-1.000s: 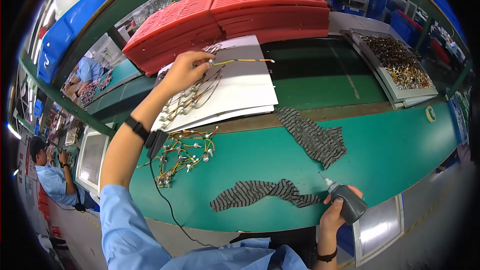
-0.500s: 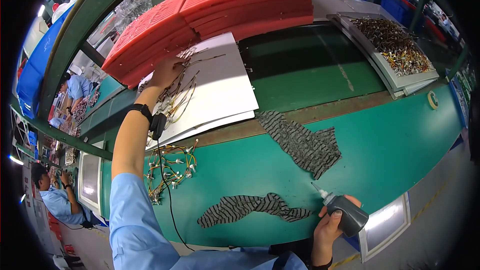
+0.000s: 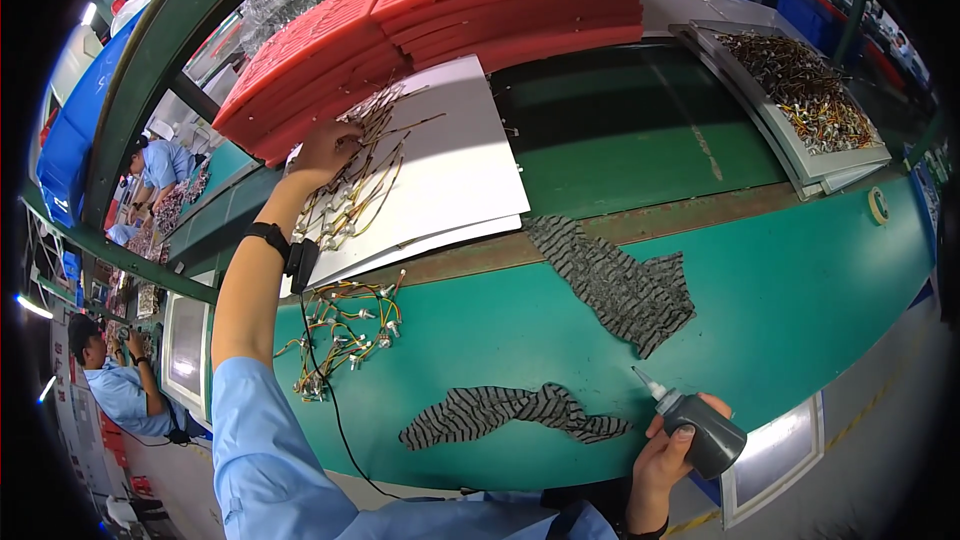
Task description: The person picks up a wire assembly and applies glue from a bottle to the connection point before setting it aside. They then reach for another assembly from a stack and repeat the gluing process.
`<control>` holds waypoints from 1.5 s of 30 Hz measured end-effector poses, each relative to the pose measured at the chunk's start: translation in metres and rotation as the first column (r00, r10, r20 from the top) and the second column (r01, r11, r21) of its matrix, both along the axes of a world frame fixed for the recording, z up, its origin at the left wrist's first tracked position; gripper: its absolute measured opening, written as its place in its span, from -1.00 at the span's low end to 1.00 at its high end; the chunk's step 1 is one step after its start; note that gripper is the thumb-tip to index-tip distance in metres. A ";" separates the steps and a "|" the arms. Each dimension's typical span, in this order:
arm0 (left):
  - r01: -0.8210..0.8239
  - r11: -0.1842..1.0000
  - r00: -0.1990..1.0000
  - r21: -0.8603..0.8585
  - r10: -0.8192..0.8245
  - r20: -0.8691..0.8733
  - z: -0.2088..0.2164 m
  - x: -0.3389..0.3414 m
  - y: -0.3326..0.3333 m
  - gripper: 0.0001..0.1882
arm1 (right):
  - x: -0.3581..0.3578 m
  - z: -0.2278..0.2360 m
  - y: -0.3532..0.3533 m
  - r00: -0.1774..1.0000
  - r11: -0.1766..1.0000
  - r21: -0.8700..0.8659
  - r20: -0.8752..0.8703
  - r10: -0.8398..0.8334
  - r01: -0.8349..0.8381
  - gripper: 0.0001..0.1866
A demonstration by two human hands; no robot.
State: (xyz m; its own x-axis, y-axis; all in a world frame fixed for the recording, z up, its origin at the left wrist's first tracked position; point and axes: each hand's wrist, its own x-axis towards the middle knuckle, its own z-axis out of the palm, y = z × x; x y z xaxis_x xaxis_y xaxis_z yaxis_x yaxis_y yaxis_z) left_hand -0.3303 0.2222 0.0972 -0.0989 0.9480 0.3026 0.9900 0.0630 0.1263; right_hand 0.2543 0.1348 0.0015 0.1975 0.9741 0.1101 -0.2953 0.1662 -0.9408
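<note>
My left hand [image 3: 328,148] reaches over a white board [image 3: 460,130]. Its fingers are curled in at the left edge of a row of thin wire harnesses [image 3: 378,175] with small metal parts on their ends; the fingertips are partly hidden. In my right hand [image 3: 662,460], at the near right, is a dark squeeze bottle [image 3: 705,435], its pale pointed nozzle tilted up and to the left. Two striped grey cloth pieces [image 3: 620,285] [image 3: 500,414] lie on the green table near the bottle. A loose cluster of wire harnesses [image 3: 352,325] lies below the board.
Red foam trays [image 3: 510,5] are stacked behind the board. At the far right, a grey tray [image 3: 790,130] holds a heap of wires, with a tape roll [image 3: 878,205] nearby. A black cable [image 3: 340,430] trails from my left wrist. Two people work at the left.
My left hand has shifted slightly left and down, and more of the wire harnesses show beside it, spread on the board. The right hand still holds the bottle; the view has shifted slightly.
</note>
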 end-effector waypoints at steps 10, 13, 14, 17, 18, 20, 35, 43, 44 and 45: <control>0.046 0.999 0.997 -0.026 -0.047 -0.057 -0.008 -0.002 -0.020 -0.80 | 0.000 0.002 0.001 1.000 1.000 0.019 -0.021 0.017 -0.016 -0.33; 0.042 0.999 0.996 -0.027 -0.044 -0.082 -0.012 -0.002 -0.022 -0.80 | 0.001 0.001 0.001 0.999 1.000 0.013 -0.028 0.016 -0.016 -0.34; 0.054 0.998 0.993 -0.021 -0.056 -0.106 -0.013 -0.003 -0.022 -0.81 | 0.001 0.001 0.001 0.999 1.000 0.012 -0.033 0.016 -0.016 -0.35; 0.066 0.998 0.990 0.023 -0.062 -0.126 -0.010 -0.001 -0.024 -0.82 | 0.001 0.001 0.000 0.999 1.000 0.018 -0.033 0.016 -0.015 -0.35; 0.064 0.996 0.991 0.060 -0.056 -0.124 -0.008 -0.001 -0.025 -0.82 | 0.001 0.002 0.000 0.999 1.000 0.021 -0.034 0.018 -0.017 -0.36; 0.054 0.994 0.991 0.100 -0.041 -0.124 -0.001 -0.001 -0.035 -0.82 | -0.001 0.002 0.000 0.999 0.999 0.032 -0.036 0.023 -0.022 -0.38; 0.063 0.988 0.963 0.139 -0.097 0.250 -0.001 0.188 -0.239 -0.87 | 0.021 -0.025 -0.005 0.921 0.992 -0.106 -0.376 -0.106 0.071 -0.28; -0.196 0.977 0.957 0.078 0.173 0.233 -0.033 0.227 -0.320 -0.78 | -0.012 0.032 -0.033 0.617 0.950 -0.095 -0.778 0.116 -0.299 -0.19; -0.209 0.975 0.951 0.071 0.186 0.247 -0.039 0.226 -0.326 -0.78 | -0.020 0.033 -0.038 0.593 0.921 -0.102 -0.790 0.154 -0.376 -0.20; -0.226 0.971 0.953 0.083 0.203 0.225 -0.045 0.224 -0.332 -0.76 | -0.027 0.034 -0.044 0.563 0.887 -0.107 -0.804 0.189 -0.450 -0.20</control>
State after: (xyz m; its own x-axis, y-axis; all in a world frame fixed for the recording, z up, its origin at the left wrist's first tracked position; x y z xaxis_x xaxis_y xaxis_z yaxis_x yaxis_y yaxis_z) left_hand -0.1064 -0.1098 0.0525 -0.3699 0.8607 0.3498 0.9037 0.2459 0.3504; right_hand 0.2275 0.0908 0.0360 -0.2509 0.9475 -0.1984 -0.8930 -0.3057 -0.3302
